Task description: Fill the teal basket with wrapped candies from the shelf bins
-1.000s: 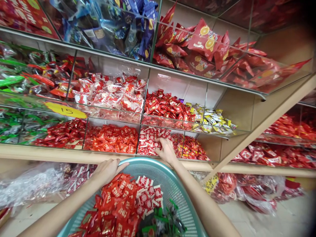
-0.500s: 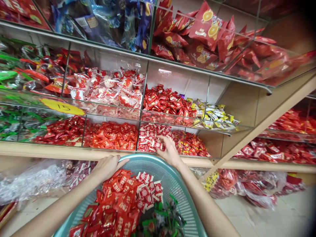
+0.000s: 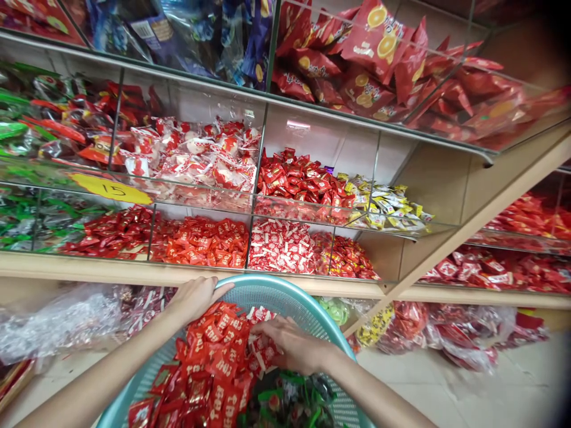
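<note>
A teal plastic basket (image 3: 263, 284) tilts towards me at the lower middle. My left hand (image 3: 194, 297) is closed over its far left rim. Inside lie orange-red wrapped candies (image 3: 218, 356) on the left, green-and-dark wrapped candies (image 3: 289, 398) at the near right, and red-and-white wrapped candies (image 3: 264, 355) between them and the far side. My right hand (image 3: 294, 345) is down in the basket, fingers curled round some of the red-and-white candies. Its fingertips are partly hidden among them. Beyond the rim, a shelf bin holds a heap of matching red-and-white candies (image 3: 283, 246).
Glass-fronted bins of red candies (image 3: 207, 241), more red candies (image 3: 298, 175) and yellow-white packets (image 3: 388, 202) fill the shelves. A yellow tag (image 3: 111, 189) reads 15. The shelf's wooden edge (image 3: 111, 267) runs just past the basket. Plastic bags (image 3: 62, 321) lie below it.
My right hand has come back from the red-and-white candy bin into the basket, onto the same kind of candies. My left hand keeps its hold on the rim.
</note>
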The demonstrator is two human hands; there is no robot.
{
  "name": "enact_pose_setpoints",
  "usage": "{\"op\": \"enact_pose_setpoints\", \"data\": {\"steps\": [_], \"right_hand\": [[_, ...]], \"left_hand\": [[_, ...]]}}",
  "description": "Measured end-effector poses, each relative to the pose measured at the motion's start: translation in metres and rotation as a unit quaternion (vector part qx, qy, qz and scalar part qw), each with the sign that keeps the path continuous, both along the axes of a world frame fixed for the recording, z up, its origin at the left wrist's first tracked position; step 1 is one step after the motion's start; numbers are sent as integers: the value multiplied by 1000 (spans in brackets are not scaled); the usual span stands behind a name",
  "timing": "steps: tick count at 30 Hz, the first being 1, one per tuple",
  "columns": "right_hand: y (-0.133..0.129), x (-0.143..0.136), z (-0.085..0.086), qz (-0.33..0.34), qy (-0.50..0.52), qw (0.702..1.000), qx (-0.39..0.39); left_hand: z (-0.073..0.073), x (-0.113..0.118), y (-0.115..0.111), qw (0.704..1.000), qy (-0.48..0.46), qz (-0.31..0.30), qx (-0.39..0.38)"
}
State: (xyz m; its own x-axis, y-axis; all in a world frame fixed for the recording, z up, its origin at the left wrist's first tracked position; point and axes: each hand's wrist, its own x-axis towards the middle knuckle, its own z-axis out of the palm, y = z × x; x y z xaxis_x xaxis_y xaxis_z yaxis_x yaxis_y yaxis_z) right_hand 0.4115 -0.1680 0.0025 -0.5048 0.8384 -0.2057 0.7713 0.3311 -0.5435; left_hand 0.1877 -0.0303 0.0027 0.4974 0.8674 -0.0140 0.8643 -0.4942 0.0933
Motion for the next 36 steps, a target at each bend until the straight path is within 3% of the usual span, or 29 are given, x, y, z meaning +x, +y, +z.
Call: {"op": "enact_pose_setpoints", "data": {"steps": [5, 8, 11, 15, 19, 24, 32, 36], "right_hand": [[-2, -4, 3, 9, -6, 999, -35], [-6, 1, 3, -19, 35, 999, -22], [-4, 17, 7, -98, 97, 987, 88], [13, 42, 17, -171, 38, 941, 290], [31, 53, 14, -166, -9, 924, 344], [32, 49, 4, -194, 15, 920, 341], [27, 44, 2, -185, -119, 947, 235], [33, 47, -1, -183, -94, 949, 239]], "left_hand": [[-1, -1, 1, 1000, -3, 2, 5], [0, -1, 0, 1000, 3, 4, 7], [2, -1, -1, 1000, 1, 3, 2], [1, -1, -1, 1000, -16, 7, -7], [-1, -1, 0, 1000, -1, -7, 8], [0, -3, 1, 1000, -17, -17, 4], [1, -4, -2, 998, -51, -23, -1], [11, -5, 3, 992, -98, -35, -68]]}}
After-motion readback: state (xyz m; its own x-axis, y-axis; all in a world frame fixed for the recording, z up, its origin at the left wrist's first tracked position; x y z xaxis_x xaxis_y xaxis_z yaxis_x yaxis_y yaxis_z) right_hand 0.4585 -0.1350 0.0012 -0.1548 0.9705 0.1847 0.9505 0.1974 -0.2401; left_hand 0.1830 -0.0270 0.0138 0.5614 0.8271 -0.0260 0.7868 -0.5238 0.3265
